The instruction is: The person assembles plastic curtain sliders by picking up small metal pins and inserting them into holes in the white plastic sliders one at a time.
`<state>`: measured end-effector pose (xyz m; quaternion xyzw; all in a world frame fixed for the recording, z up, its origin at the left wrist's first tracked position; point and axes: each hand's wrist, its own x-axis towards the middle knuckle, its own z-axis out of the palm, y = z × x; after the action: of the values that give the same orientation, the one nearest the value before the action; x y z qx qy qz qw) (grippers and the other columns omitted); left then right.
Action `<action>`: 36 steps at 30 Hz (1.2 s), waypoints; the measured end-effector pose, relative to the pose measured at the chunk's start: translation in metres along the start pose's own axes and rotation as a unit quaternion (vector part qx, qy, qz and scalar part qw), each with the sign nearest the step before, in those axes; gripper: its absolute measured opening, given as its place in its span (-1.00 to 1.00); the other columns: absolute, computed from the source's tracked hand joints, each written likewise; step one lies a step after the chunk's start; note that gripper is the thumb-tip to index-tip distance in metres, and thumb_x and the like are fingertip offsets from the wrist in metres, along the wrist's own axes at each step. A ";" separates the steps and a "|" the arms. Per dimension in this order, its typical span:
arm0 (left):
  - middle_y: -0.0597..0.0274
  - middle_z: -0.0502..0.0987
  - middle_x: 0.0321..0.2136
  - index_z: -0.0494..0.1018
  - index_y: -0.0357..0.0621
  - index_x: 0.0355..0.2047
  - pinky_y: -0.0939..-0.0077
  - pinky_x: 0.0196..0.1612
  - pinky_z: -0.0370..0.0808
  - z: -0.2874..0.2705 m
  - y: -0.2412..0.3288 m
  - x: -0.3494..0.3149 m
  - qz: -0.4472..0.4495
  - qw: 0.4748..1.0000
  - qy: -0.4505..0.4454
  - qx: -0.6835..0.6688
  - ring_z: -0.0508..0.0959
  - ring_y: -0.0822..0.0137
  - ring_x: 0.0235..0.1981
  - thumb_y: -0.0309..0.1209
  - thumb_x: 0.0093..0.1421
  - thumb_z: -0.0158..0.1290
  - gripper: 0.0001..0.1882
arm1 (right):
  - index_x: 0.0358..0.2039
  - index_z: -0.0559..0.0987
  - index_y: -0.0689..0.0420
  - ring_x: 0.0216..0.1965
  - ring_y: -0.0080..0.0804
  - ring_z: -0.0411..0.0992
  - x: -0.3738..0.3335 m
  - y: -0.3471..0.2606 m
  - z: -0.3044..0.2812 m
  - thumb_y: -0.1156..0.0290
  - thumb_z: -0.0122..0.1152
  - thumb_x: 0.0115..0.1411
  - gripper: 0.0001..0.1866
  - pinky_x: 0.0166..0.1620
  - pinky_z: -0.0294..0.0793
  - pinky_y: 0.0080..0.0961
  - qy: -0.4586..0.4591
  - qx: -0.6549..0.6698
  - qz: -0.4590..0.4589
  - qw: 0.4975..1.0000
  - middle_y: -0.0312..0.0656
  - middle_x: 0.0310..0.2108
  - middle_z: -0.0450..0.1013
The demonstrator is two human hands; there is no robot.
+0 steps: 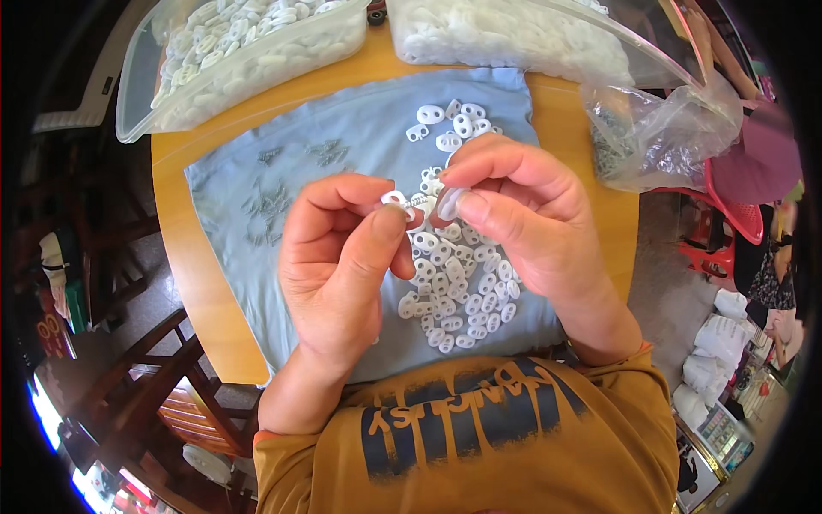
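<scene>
Close together over the cloth, both my hands pinch small parts. Between thumb and forefinger, my left hand (338,248) grips a white plastic cord-lock piece (394,198), and a small coil spring (417,202) seems to stick out of it toward the right. My right hand (531,214) holds a white oval cord-lock piece (451,204), partly covered by the fingertips. Under and around the hands lies a heap of white two-hole cord-lock pieces (454,295). Several more white pieces (462,126) are scattered at the far side. Small metal springs (267,202) lie in loose piles to the left.
A blue-grey cloth (257,154) covers much of the wooden table (193,283). Two clear bins, left (248,86) and right (514,47), hold white pieces along the far edge. A clear plastic bag (659,137) of metal parts sits far right. Another person's arm (728,56) shows there.
</scene>
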<state>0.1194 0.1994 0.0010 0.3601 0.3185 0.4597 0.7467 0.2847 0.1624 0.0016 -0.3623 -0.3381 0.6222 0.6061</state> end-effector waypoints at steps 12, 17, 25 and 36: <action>0.24 0.48 -0.41 0.35 -0.28 -0.23 0.77 -0.47 0.38 -0.003 -0.005 0.000 0.002 0.998 -0.030 0.063 0.40 0.61 -0.52 -0.62 0.14 0.00 -0.83 | -0.18 0.48 0.30 -0.22 -0.62 0.32 0.001 0.002 -0.006 0.65 0.04 0.16 -0.80 -0.17 0.38 -0.69 -0.033 -0.047 -0.033 0.998 -0.27 -0.23 0.34; 0.27 0.48 -0.40 0.35 -0.28 -0.23 0.79 -0.47 0.37 -0.002 -0.006 0.000 -0.001 0.996 -0.028 0.081 0.39 0.64 -0.52 -0.62 0.14 0.01 -0.83 | -0.13 0.45 0.31 -0.26 -0.65 0.28 0.002 0.003 -0.005 0.63 0.06 0.15 -0.76 -0.23 0.34 -0.71 -0.019 -0.019 -0.013 1.000 -0.28 -0.24 0.32; 0.28 0.47 -0.39 0.35 -0.28 -0.24 0.81 -0.47 0.35 -0.002 -0.008 0.000 -0.001 0.996 -0.025 0.087 0.38 0.66 -0.53 -0.63 0.13 0.01 -0.83 | -0.20 0.47 0.32 -0.28 -0.60 0.28 0.000 0.003 -0.009 0.65 0.06 0.11 -0.79 -0.23 0.31 -0.69 -0.024 -0.095 -0.036 0.995 -0.22 -0.23 0.31; 0.30 0.43 -0.37 0.38 -0.30 -0.26 0.74 -0.31 0.38 -0.002 -0.010 -0.003 0.024 0.985 -0.015 0.169 0.41 0.61 -0.39 -0.69 0.10 0.02 -0.82 | -0.21 0.47 0.32 -0.25 -0.53 0.29 -0.002 0.000 -0.003 0.73 0.05 0.07 -0.76 -0.21 0.29 -0.66 -0.032 -0.304 -0.127 0.944 -0.12 -0.20 0.30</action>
<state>0.1211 0.1941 -0.0081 0.4957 0.3716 0.4117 0.6683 0.2876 0.1607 -0.0002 -0.4632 -0.5734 0.4187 0.5305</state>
